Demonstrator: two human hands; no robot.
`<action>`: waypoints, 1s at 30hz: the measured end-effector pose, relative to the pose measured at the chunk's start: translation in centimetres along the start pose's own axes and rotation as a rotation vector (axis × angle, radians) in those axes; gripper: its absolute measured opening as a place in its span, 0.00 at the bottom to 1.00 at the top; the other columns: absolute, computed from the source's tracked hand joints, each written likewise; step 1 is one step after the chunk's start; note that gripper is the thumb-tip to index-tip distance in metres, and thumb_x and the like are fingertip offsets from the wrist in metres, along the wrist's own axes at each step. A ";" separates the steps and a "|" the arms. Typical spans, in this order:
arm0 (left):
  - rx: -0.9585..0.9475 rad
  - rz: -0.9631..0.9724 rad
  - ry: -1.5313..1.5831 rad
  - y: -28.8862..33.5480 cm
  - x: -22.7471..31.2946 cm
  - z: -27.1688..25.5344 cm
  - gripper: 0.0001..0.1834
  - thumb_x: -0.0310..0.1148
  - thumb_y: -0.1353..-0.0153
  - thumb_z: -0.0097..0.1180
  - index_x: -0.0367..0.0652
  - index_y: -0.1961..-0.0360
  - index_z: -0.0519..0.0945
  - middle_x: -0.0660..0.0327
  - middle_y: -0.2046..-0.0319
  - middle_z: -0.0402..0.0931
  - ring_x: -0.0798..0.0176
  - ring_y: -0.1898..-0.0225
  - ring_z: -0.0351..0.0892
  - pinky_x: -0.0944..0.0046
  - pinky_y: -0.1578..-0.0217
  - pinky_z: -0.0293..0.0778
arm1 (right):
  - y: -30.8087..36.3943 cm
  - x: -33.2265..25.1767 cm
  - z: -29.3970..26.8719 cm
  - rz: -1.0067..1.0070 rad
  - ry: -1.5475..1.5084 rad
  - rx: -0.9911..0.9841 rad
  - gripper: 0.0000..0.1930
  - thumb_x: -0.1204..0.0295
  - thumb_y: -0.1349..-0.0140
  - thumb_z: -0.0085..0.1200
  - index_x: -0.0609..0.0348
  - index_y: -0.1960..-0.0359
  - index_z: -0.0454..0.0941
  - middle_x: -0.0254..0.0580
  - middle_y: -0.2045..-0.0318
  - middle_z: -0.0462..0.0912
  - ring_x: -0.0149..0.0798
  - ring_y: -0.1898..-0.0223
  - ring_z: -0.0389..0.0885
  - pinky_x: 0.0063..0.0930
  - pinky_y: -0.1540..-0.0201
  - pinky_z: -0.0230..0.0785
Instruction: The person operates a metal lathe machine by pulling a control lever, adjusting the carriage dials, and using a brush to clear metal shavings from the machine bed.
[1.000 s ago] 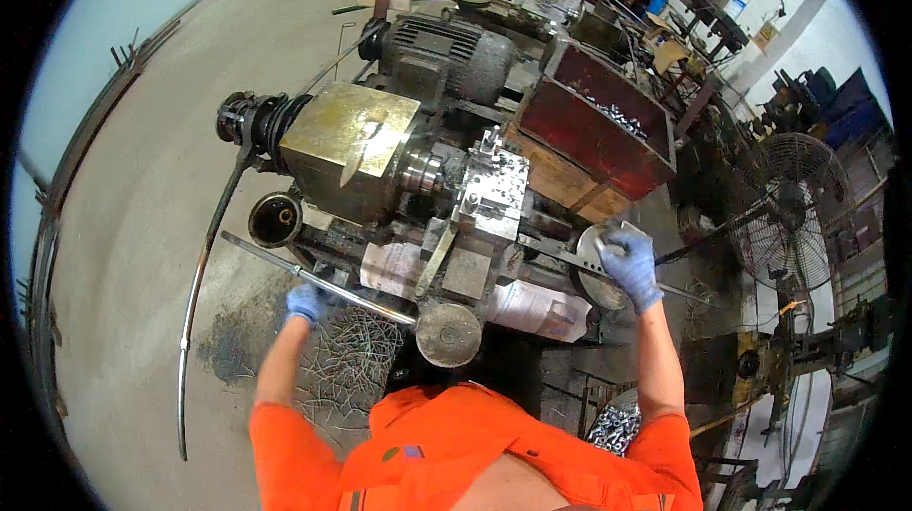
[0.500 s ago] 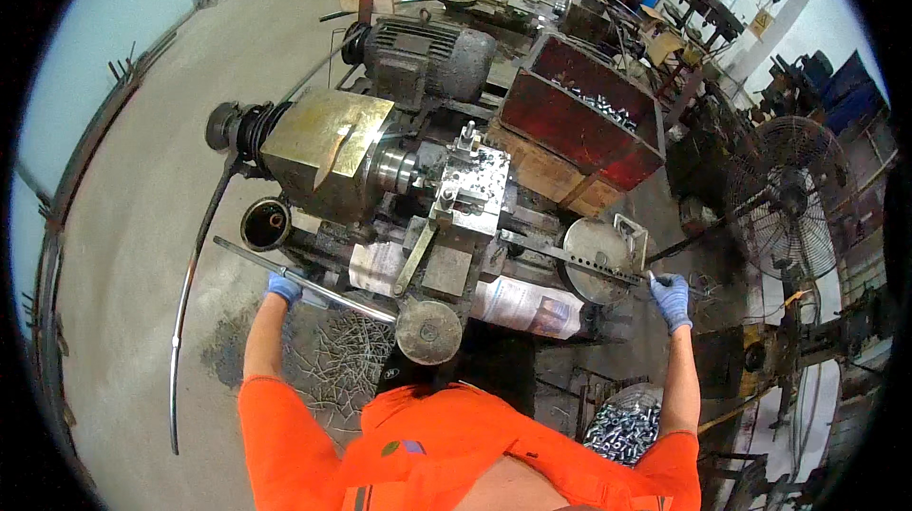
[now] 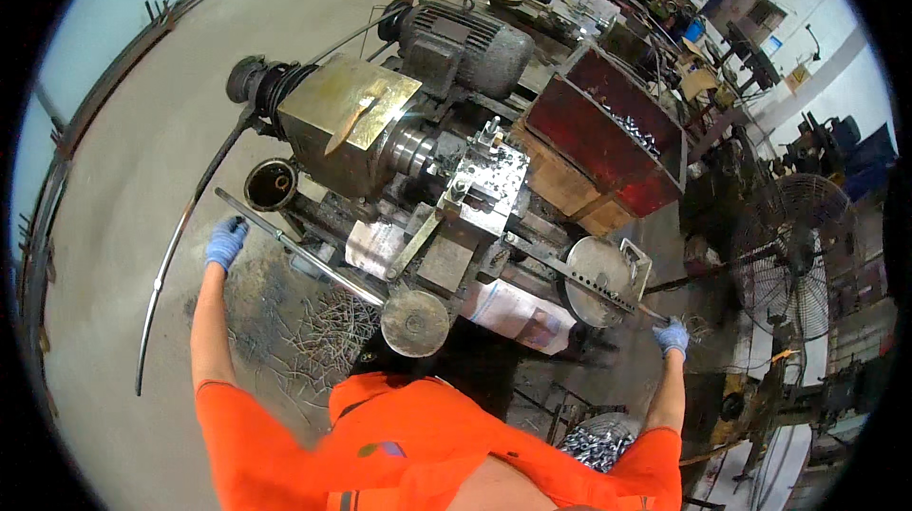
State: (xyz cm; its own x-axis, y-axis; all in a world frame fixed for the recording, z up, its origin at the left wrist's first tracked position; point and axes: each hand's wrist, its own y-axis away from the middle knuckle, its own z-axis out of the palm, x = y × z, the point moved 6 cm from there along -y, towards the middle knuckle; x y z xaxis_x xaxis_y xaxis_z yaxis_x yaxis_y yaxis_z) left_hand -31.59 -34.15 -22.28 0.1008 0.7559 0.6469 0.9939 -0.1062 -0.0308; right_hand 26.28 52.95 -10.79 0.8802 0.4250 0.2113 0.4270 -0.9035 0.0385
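At the far left of the lathe-like machine, my left hand point(image 3: 226, 242) in a blue glove has its fingers curled. It is beside the upper end of a long steel lever bar point(image 3: 313, 262), apart from the bar; what it holds, if anything, is too small to make out. That bar slants down to a round metal knob point(image 3: 415, 324) in front of me. My gloved right hand point(image 3: 672, 338) is closed round the end of a perforated lever point(image 3: 594, 283) on the right. Between my hands stand the metal tool block point(image 3: 489, 183) and the spindle chuck point(image 3: 411, 150).
A red bin point(image 3: 608, 136) of small metal parts stands behind the machine. An electric motor point(image 3: 465, 46) is at the back. Metal rods point(image 3: 328, 331) litter the floor at left, a basket of metal parts point(image 3: 598, 444) sits near my right arm, and a large fan point(image 3: 790, 255) stands at right.
My left hand has moved left and up, from under the lever bar to beside its end. My right hand is lower, still at the perforated lever's end. The view has shifted slightly.
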 end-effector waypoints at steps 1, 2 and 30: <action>0.028 -0.088 0.208 -0.2 0.7 -0.5 0.18 0.39 0.44 0.54 0.36 0.58 0.78 0.52 0.73 0.79 0.60 0.78 0.77 0.63 0.76 0.72 | 0.2 0.6 0.5 0.043 -0.009 -0.028 0.27 0.52 0.53 0.55 0.54 0.53 0.75 0.52 0.51 0.74 0.52 0.45 0.67 0.39 0.41 0.56; 0.058 -0.175 0.409 -0.2 1.4 -1.2 0.19 0.40 0.42 0.53 0.34 0.58 0.77 0.53 0.74 0.79 0.63 0.80 0.76 0.65 0.78 0.71 | 0.5 0.9 0.9 0.036 -0.013 0.026 0.24 0.52 0.53 0.55 0.54 0.58 0.77 0.52 0.55 0.76 0.52 0.48 0.69 0.40 0.43 0.58; 0.604 -0.425 1.013 0.6 8.6 2.6 0.08 0.29 0.45 0.52 0.33 0.71 0.72 0.55 0.83 0.75 0.64 0.88 0.73 0.68 0.89 0.68 | 29.4 16.0 9.5 0.587 -0.065 -0.132 0.29 0.49 0.58 0.58 0.68 0.69 0.78 0.64 0.68 0.79 0.58 0.59 0.77 0.44 0.57 0.70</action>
State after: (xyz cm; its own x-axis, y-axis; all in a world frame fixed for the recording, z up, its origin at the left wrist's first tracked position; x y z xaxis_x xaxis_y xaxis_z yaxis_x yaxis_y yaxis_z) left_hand -30.02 -26.00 -18.71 -0.0465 -0.2064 0.9774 0.8283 0.5389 0.1533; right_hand 54.89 33.68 -15.59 0.9736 -0.1477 0.1739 -0.1595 -0.9856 0.0555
